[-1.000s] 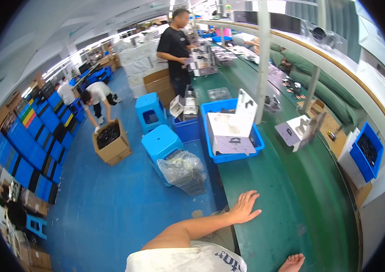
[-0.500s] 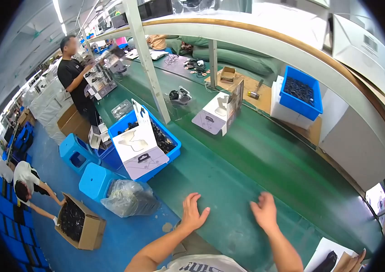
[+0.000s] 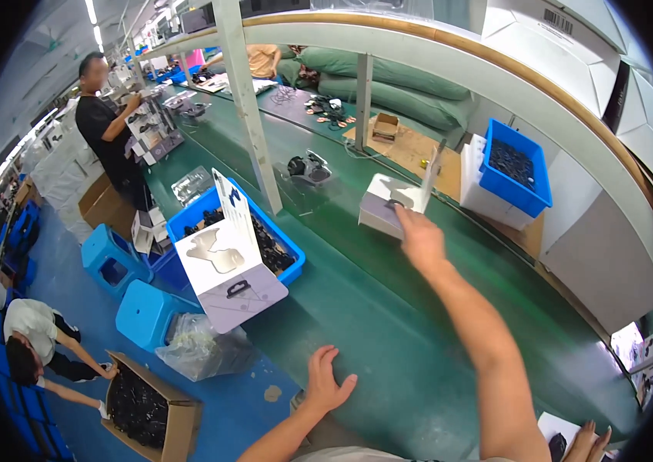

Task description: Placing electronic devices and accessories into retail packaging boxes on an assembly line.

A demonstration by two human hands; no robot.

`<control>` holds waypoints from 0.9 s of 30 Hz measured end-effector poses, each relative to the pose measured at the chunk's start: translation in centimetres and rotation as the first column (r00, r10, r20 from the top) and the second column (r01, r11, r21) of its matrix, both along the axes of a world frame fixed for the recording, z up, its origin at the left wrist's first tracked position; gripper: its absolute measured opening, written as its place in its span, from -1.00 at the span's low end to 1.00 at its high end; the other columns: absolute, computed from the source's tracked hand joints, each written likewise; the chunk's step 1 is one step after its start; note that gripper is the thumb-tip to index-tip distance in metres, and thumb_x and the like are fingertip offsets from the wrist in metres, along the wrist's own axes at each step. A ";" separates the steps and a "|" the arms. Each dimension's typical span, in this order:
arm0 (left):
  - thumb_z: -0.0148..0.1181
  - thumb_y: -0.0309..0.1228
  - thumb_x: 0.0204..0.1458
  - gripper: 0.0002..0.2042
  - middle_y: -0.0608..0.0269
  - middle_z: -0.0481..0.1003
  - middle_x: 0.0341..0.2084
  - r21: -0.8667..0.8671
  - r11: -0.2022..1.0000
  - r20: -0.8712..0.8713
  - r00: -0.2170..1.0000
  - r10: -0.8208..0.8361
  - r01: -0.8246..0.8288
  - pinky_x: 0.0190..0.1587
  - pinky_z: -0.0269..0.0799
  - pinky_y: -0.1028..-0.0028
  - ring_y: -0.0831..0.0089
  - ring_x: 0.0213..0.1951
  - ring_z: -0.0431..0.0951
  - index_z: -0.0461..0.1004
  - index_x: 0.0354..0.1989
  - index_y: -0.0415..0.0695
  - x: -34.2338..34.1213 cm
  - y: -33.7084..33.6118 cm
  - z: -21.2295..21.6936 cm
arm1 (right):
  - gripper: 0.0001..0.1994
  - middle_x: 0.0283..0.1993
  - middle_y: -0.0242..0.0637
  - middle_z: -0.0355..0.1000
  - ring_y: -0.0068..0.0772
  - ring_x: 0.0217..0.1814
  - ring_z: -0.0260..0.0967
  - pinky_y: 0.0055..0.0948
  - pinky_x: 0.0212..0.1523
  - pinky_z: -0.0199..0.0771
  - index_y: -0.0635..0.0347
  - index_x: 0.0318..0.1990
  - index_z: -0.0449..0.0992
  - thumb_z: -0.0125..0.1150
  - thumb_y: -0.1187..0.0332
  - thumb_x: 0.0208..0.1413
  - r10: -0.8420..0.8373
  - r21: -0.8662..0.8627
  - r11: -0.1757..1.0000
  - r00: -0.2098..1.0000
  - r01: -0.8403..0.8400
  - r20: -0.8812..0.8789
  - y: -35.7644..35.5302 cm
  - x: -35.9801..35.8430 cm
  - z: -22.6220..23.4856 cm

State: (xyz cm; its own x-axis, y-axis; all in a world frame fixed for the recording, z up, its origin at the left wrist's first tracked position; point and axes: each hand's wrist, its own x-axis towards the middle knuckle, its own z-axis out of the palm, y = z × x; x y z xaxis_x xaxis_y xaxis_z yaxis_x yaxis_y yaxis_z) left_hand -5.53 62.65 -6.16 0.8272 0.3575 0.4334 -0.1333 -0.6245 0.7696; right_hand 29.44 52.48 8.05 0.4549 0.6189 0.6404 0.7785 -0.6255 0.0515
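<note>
My left hand point(image 3: 328, 383) is at the near edge of the green belt, fingers apart and holding nothing. My right arm reaches forward across the belt. My right hand point(image 3: 422, 239) grips the front of an open white and lilac packaging box point(image 3: 380, 218), its fingers at the black handle; the thumb is mostly hidden. That box has a cut-out insert and a raised back panel. At the left, a similar open packaging box point(image 3: 245, 296) leans on a blue bin point(image 3: 295, 266) filled with black parts. A clear plastic tray with a black item point(image 3: 309, 165) lies farther along the belt.
A white post point(image 3: 245, 108) and a rail cross the bench. A blue crate point(image 3: 542, 192) of black parts stands at the right. Blue stools point(image 3: 145, 316) stand at the left. Co-workers stand at far left and bend over a carton point(image 3: 180, 431); another person's hand point(image 3: 584, 443) shows lower right.
My right hand has moved forward from above the near belt onto the packaging box. That box sits farther right and is turned. My left hand stays nearly still. The view has shifted slightly.
</note>
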 end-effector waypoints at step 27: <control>0.27 -0.19 -0.14 -0.40 0.23 0.41 0.16 0.523 0.833 0.065 0.966 -0.249 0.179 0.34 -0.05 0.00 0.26 0.20 0.39 0.48 0.20 0.04 -3.9 -6.5 0.3 | -0.34 0.25 0.23 0.30 0.14 0.23 0.35 -0.08 0.26 0.40 0.44 0.30 0.22 0.21 0.17 0.15 0.404 0.502 0.648 0.300 0.573 -0.864 -17.2 -10.3 1.4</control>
State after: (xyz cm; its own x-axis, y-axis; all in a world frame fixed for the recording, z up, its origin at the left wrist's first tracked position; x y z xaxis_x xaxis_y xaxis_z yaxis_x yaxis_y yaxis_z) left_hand -9.39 56.11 -5.89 0.7838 -0.1216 0.6090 -0.3825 -0.8671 0.3191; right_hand 19.19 35.30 9.42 0.9794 0.1715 -0.1065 -0.0858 -0.1238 -0.9886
